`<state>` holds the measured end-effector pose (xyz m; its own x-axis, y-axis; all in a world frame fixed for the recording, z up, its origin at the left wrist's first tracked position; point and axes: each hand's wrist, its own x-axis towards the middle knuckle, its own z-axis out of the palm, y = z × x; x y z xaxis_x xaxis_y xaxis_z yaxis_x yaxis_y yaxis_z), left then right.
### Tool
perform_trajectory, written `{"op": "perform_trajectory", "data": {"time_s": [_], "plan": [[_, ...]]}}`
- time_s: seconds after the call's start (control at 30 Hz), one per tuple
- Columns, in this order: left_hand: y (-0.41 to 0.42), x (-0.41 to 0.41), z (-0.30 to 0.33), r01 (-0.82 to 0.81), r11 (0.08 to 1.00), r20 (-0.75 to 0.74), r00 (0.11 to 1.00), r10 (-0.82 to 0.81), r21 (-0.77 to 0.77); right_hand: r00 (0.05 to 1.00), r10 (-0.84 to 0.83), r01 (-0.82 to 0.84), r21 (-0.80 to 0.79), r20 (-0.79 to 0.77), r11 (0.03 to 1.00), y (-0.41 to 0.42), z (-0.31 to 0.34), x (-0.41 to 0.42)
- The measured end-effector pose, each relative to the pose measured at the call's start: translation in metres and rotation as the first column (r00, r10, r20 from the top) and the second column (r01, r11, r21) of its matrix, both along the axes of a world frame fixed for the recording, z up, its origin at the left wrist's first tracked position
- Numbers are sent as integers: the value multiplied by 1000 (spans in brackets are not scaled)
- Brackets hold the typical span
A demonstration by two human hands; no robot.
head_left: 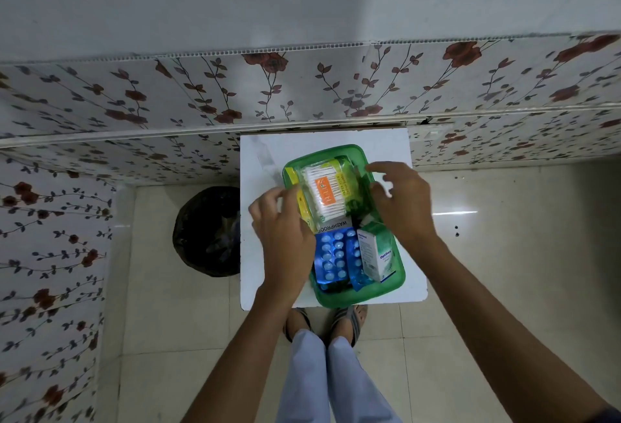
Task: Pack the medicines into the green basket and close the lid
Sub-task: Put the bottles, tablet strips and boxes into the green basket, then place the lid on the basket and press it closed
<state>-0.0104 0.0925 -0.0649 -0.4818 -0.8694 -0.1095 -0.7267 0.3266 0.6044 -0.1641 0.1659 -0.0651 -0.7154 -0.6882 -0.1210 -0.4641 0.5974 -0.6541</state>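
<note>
Here, in the head view, the green basket [393, 283] sits on a white table [255, 254] at the centre of the frame, its long axis running from upper left to lower right. Inside lie a pack of cotton buds [324, 192] at the upper end, blue blister strips [332, 259] lower down, and a small white box [376, 254] to their right. The left hand [285, 237] rests at the basket's left rim, fingers curled against the edge of the cotton-bud pack; whether it grips anything I cannot tell. The right hand [401, 201] hovers over the upper right rim, fingers spread and empty. A clear lid seems to lie on the table just upper left of the basket, so the left hand is likely nearer to it.
</note>
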Motion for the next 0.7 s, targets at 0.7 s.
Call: {"op": "perform_trajectory", "data": {"time_s": [0.7], "plan": [[-49, 40, 10, -183, 844, -3, 977, 213, 504, 980, -34, -58, 442, 197, 895, 27, -70, 13]]}}
